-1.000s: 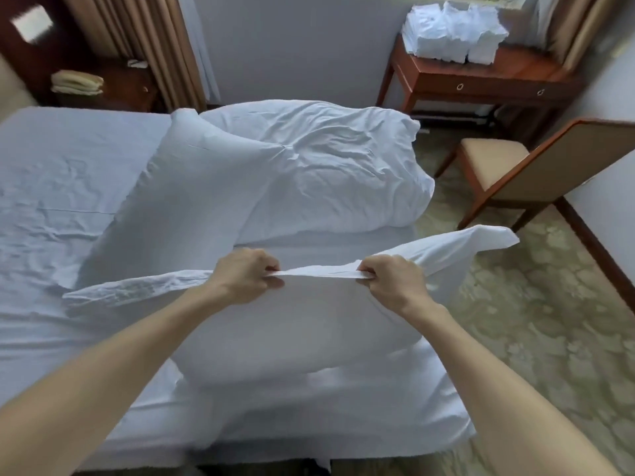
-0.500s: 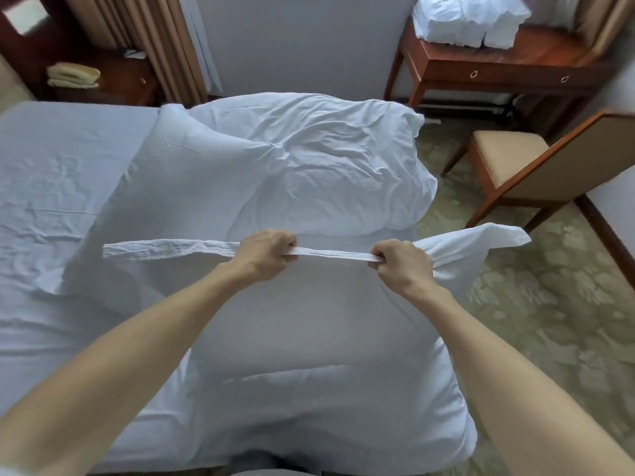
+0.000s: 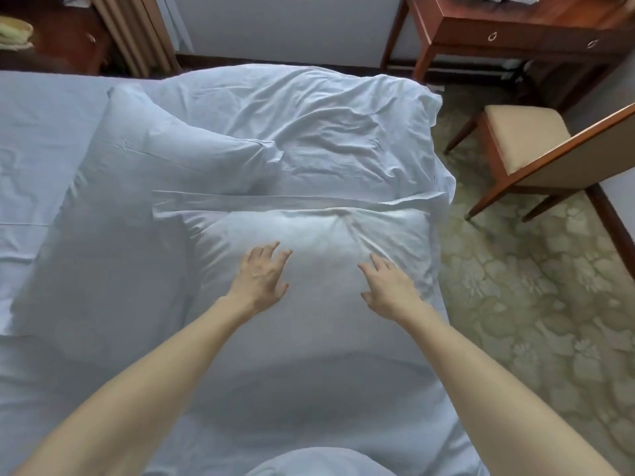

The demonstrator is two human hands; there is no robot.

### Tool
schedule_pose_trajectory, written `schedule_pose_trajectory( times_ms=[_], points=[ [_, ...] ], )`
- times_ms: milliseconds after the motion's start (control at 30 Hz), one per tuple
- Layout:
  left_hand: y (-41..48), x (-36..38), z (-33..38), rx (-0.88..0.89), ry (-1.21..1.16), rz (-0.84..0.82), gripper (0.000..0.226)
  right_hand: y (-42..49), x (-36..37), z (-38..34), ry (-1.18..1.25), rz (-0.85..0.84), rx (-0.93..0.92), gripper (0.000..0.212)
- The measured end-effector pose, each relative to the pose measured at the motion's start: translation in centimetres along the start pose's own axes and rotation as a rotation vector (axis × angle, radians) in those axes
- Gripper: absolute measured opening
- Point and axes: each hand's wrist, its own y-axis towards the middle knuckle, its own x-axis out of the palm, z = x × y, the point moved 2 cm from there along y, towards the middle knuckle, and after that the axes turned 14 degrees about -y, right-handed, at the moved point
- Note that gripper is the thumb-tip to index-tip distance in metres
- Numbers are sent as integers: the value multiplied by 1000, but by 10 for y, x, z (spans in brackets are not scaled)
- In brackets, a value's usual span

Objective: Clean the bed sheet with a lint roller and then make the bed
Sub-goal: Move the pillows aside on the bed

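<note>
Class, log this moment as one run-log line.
stage: pillow arranging | left hand: open, at near pillow | right hand: open, at near pillow

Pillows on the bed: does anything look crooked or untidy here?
Yes. The near pillow has a loose strip of its case sticking out to the left, not tucked in. The left pillow lies at a slant, and the far pillow is heavily creased.

Wooden desk (image 3: 508,32) top right; chair (image 3: 536,149) beside bed; curtain (image 3: 137,29); patterned carpet (image 3: 532,286).
</note>
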Motion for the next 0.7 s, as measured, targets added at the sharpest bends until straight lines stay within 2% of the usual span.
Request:
schedule_pose_trajectory(
  times_ms=[100, 200, 467, 700],
  points=[
    [11, 19, -12, -61, 51, -184, 75, 12, 19, 5, 40, -175, -41, 70],
    [15, 31, -16, -96, 27, -280, 77, 25, 28, 11, 64, -222, -87, 71],
    [-10, 2, -14, -258, -94, -138, 71, 57, 11, 5, 147, -88, -148, 66],
    [-60, -57, -77, -446, -162, 48, 69, 77, -39, -72, 129, 11, -276, 62]
  ],
)
